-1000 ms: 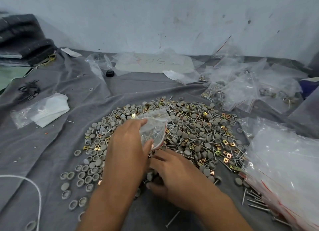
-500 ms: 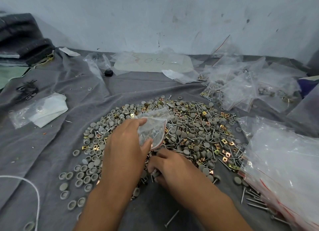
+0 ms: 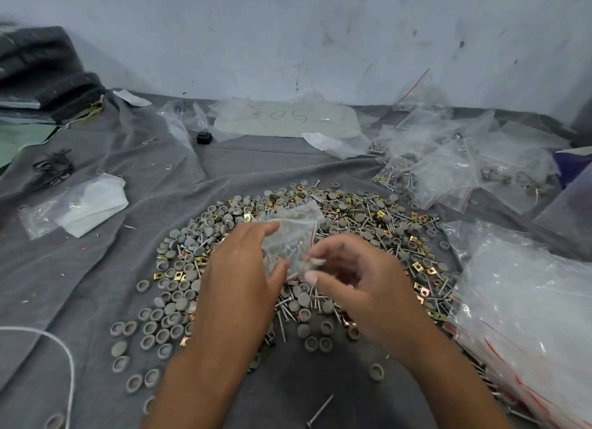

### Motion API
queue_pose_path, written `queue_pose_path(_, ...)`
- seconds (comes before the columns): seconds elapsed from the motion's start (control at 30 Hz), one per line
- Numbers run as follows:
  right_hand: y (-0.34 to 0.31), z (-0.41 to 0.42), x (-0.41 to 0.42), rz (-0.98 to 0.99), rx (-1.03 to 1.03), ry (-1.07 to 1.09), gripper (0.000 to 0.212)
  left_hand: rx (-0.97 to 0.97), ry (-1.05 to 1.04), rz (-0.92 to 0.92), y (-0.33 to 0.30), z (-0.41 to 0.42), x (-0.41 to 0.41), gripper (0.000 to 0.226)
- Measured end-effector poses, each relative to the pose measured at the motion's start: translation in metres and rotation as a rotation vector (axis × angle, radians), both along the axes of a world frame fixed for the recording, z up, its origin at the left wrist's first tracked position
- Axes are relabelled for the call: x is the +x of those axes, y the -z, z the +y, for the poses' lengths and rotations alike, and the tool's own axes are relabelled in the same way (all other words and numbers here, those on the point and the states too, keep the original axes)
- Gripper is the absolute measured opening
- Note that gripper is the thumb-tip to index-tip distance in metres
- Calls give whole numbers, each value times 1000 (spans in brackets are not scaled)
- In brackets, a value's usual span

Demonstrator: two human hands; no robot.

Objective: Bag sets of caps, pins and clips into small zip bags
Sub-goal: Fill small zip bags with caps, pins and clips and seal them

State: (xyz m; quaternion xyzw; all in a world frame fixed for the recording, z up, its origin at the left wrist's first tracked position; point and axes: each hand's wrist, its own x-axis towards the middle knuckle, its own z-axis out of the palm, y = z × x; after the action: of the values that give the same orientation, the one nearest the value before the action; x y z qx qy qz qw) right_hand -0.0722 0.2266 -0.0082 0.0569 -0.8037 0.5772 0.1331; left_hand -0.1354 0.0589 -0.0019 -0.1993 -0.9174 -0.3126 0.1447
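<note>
At the centre of the frame a small zip bag point(image 3: 290, 236) is held up by the left hand point(image 3: 243, 268), thumb and fingers pinching its left edge so that the red-lined mouth is turned toward the right hand point(image 3: 355, 278). Pins can already be made out through the clear film. The right hand is blurred; its fingertips point(image 3: 312, 276) are curled together just at the bag's mouth, and something small and grey, probably caps, appears to be pinched there, though it cannot be told for certain.

The step in hand is judged to be the dropping of parts into the bag. It is best done with the mouth kept spread by the left thumb, the bag tilted so the pins stay at the bottom, and the pieces released only once the fingertips are inside the lip, lest they bounce back into the heap.

The supply lies below on the grey cloth point(image 3: 96, 294): grey caps point(image 3: 166, 329) at the lower left, brass clips point(image 3: 419, 265) and loose pins point(image 3: 320, 409) toward the right. Filled bags point(image 3: 448, 172) are piled at the upper right, and empty bags point(image 3: 528, 316) are stacked at the right edge
</note>
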Motion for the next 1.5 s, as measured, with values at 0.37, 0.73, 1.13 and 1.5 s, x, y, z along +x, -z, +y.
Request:
queue_pose_path(0.37, -2, -7, -5, 271, 101, 326, 21, 53, 74, 41, -1, 12, 7, 44)
queue_pose_path(0.73, -5, -11, -7, 325, 83, 409, 15, 86, 101, 27, -3, 12, 9, 47)
queue_pose_path(1.13, 4, -11, -12, 264, 427, 442, 21, 83, 97, 6, -5, 12, 9, 44)
queue_pose_path(1.5, 17, 4, 0, -401, 794, -94, 38, 94, -24, 21, -6, 5, 3, 49)
